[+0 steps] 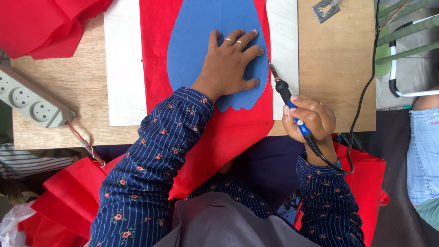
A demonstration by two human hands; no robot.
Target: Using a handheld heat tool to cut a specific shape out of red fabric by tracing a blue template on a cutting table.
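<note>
My left hand (231,64) lies flat, fingers spread, on a blue paper template (196,36) that rests on a sheet of red fabric (155,55). Two rings show on its fingers. My right hand (307,116) grips a blue-and-black soldering iron (286,96) like a pen. Its metal tip touches the red fabric at the template's right edge, just beside my left hand's fingertips. The iron's black cord (361,105) loops away to the right.
A white board (122,68) lies under the fabric on a wooden tabletop (336,68). A grey power strip (32,100) sits at the left edge. More red fabric (45,23) is piled top left and in my lap. A metal iron stand (325,9) is at the top right. Another person's jeans-clad leg (423,146) is at the right.
</note>
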